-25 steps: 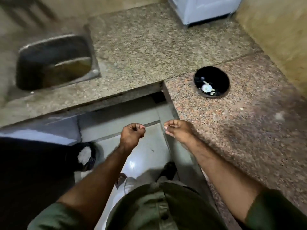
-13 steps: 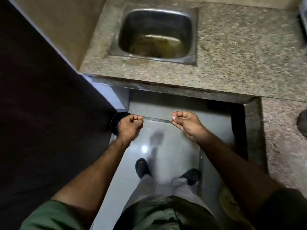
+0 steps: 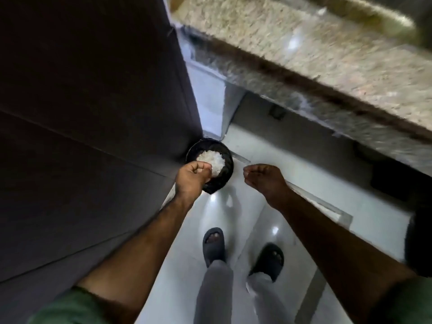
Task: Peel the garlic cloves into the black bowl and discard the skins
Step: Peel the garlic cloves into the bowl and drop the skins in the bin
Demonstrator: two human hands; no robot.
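Two dark slippers (image 3: 214, 245) on the glossy floor (image 3: 304, 230). Nearer the bin (image 3: 210, 168), the left hand (image 3: 190, 177) is balled up over its rim; can't tell what's inside the fist. Right hand (image 3: 265, 178) hangs just right of the bin, fingers curled, contents unclear too. White skins (image 3: 211, 161) sit piled in the bin. Beyond it, the blurry granite counter (image 3: 327, 54).

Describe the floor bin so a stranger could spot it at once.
Follow the tall dark cabinet down to its bottom corner on the pale tiled floor. There stands a small round black bin, under the left hand: the only container there, holding a white heap.
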